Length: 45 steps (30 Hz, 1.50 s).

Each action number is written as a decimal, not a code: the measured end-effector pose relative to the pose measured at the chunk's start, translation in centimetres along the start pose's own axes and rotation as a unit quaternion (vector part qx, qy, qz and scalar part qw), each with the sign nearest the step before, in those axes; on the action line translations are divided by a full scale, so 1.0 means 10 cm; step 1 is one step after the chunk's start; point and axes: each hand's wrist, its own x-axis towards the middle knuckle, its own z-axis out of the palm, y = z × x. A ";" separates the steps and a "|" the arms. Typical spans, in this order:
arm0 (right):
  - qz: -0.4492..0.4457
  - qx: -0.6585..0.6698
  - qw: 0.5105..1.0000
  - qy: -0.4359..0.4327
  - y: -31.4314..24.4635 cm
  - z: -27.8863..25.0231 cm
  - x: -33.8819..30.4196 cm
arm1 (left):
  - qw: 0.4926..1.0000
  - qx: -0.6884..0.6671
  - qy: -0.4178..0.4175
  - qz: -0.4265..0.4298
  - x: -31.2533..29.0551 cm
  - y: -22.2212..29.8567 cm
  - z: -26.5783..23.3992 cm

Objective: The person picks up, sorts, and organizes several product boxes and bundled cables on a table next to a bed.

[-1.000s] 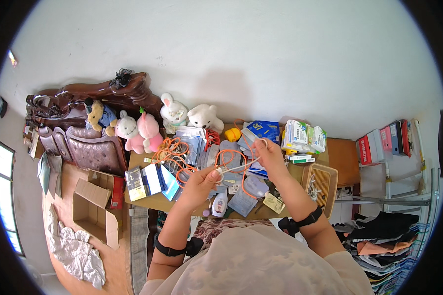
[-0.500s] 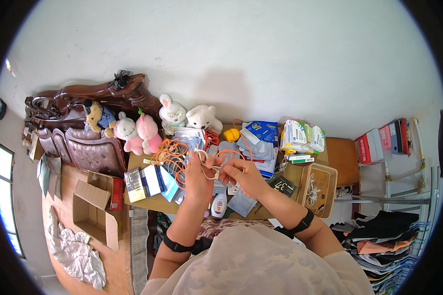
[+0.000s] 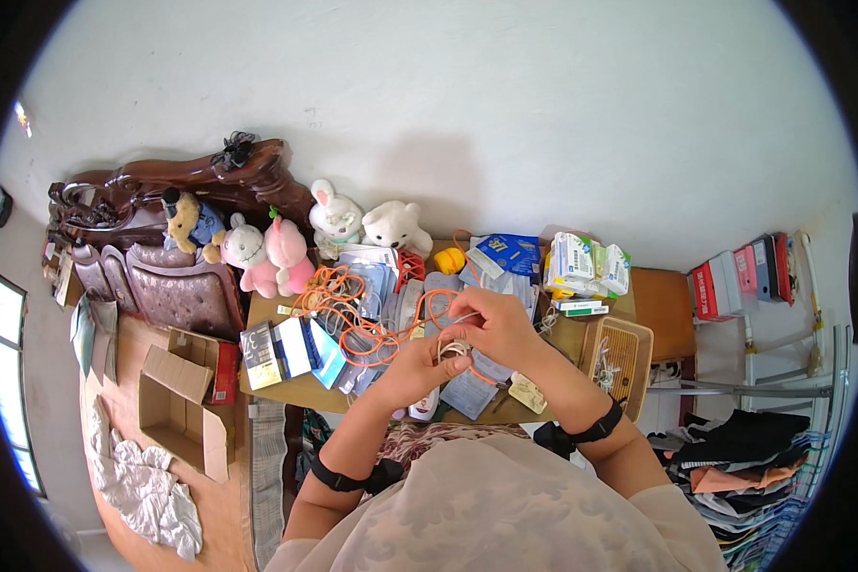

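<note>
Over the near middle of the cluttered table, my left hand (image 3: pixel 418 372) is closed around a small coil of white cable (image 3: pixel 453 350). My right hand (image 3: pixel 498 329) sits just above and to the right, its fingers pinched on a strand of the same cable. An orange cord (image 3: pixel 362 353) lies in loose loops to the left and beyond my hands. Below my left hand a white bottle (image 3: pixel 422 405) is partly covered. A cream flat piece (image 3: pixel 527 393) lies below my right hand; its kind is unclear.
Plush toys (image 3: pixel 338 221) line the back left. Boxes and packets (image 3: pixel 582 267) are stacked at the back right, beside a wicker basket (image 3: pixel 646 353) holding white cables. An open cardboard box (image 3: pixel 176 419) stands at the left. Clothes (image 3: pixel 744 467) hang at the right.
Both hands have come lower and nearer to me, and the left fingers have folded around the white cable coil. My right hand has shifted above the left. The cream piece now shows below it.
</note>
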 end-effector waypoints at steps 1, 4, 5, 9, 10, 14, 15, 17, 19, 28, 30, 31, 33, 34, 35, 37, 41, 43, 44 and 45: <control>0.000 0.000 1.000 0.000 0.00 0.00 0.01 | 0.999 -0.021 -0.044 -0.001 0.00 -0.01 0.00; -0.037 -0.005 0.999 0.027 0.03 0.00 0.01 | 0.981 -0.181 0.047 -0.054 0.02 -0.12 0.00; -0.021 -0.018 1.000 0.011 0.04 0.00 0.01 | 0.979 -0.170 0.086 -0.072 0.02 -0.18 -0.03; 0.068 -0.126 0.987 -0.067 0.41 0.13 -0.09 | 0.903 -0.345 0.257 0.012 0.15 -0.08 0.03; 0.068 -0.125 0.988 -0.068 0.39 0.17 -0.13 | 0.902 -0.345 0.258 0.011 0.14 -0.05 0.00; 0.105 -0.008 0.987 -0.124 0.38 0.32 -0.28 | 0.812 -0.550 0.185 0.061 0.08 -0.25 -0.27; 0.091 -0.036 0.986 -0.135 0.39 0.28 -0.29 | 0.816 -0.547 0.163 0.092 0.06 -0.34 -0.41; 0.076 -0.062 0.984 -0.149 0.34 0.19 -0.28 | 0.819 -0.542 0.144 0.123 0.05 -0.38 -0.48; 0.056 -0.197 0.973 -0.110 0.22 0.03 -0.24 | 0.909 -0.038 0.415 0.001 0.09 -0.41 -0.45; 0.101 0.119 0.986 -0.062 0.14 -0.01 0.05 | 0.998 -0.061 -0.007 0.014 -0.01 -0.06 0.12; 0.130 0.111 0.984 -0.040 0.44 0.09 -0.03 | 0.975 -0.173 0.139 -0.027 0.03 0.09 0.08; 0.157 0.104 0.982 -0.023 0.51 0.15 -0.10 | 0.960 -0.207 0.186 -0.015 0.05 0.12 0.07; 0.089 -0.033 0.995 -0.035 0.45 0.38 -0.32 | 0.956 -0.181 0.231 0.015 0.11 0.04 0.10; 0.020 -0.169 0.985 -0.042 0.42 0.46 -0.37 | 0.949 -0.153 0.271 0.045 0.15 -0.02 0.12; 0.020 -0.168 0.985 -0.044 0.30 0.48 -0.35 | 0.953 -0.079 0.291 0.041 0.15 -0.08 0.10; -0.018 -0.356 0.916 -0.181 0.01 0.45 -0.35 | 0.948 0.100 0.300 0.026 0.16 -0.10 0.10; -0.116 -0.328 0.929 -0.124 -0.06 0.17 -0.21 | 0.927 0.299 0.226 0.032 0.13 -0.12 -0.01; -0.223 -0.260 0.939 -0.007 -0.11 -0.02 -0.07 | 0.933 0.311 0.171 0.057 0.11 -0.14 -0.04; -0.223 -0.261 0.939 -0.006 -0.07 -0.05 -0.03 | 0.935 0.308 0.145 0.103 0.10 -0.13 -0.01; -0.178 -0.146 0.973 -0.012 0.00 -0.06 0.00 | 0.934 0.303 0.119 0.148 0.09 -0.12 0.01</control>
